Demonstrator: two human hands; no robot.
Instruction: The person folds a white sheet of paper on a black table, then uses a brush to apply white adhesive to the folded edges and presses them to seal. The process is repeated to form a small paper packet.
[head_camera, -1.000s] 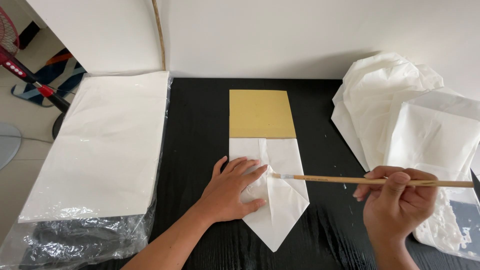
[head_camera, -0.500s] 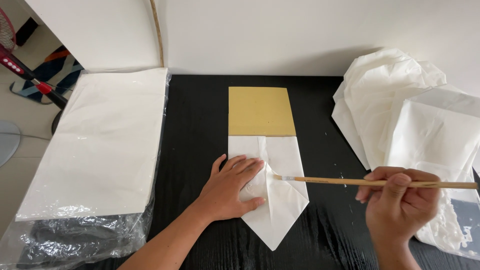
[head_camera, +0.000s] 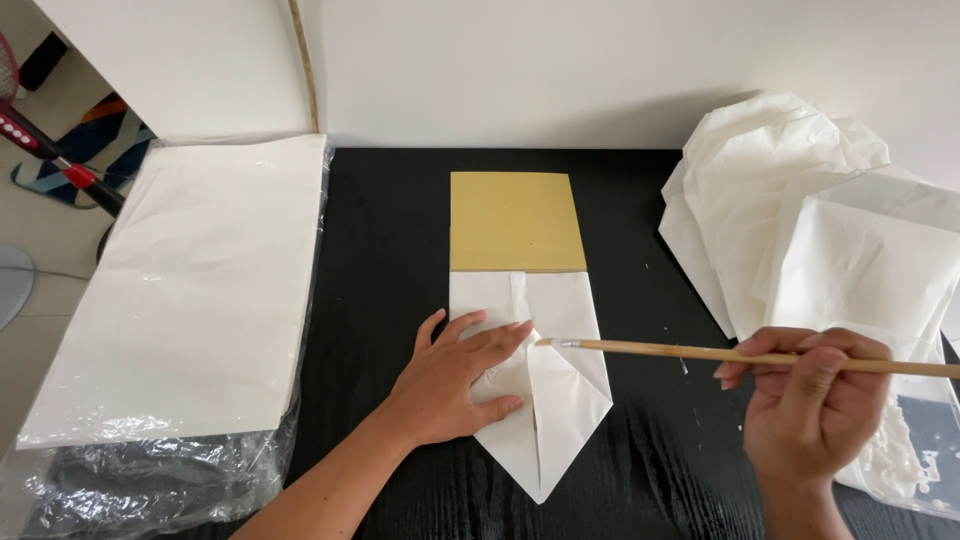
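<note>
My left hand (head_camera: 455, 380) lies flat, fingers spread, on a folded white paper (head_camera: 560, 390) whose lower end comes to a point. A tan cardboard rectangle (head_camera: 513, 220) sticks out from under the paper's top. My right hand (head_camera: 810, 410) grips a long wooden brush (head_camera: 700, 352) held level, its tip touching the paper's centre fold just beside my left fingertips.
All of this rests on a black wood-grain table (head_camera: 390, 250). A thick stack of white sheets in clear plastic (head_camera: 190, 290) lies at the left. A heap of folded white paper pieces (head_camera: 800, 220) sits at the right, with a plastic sheet beneath them.
Almost nothing has moved. My left hand stays pressed on the paper, and the brush tip stays at the centre fold.
</note>
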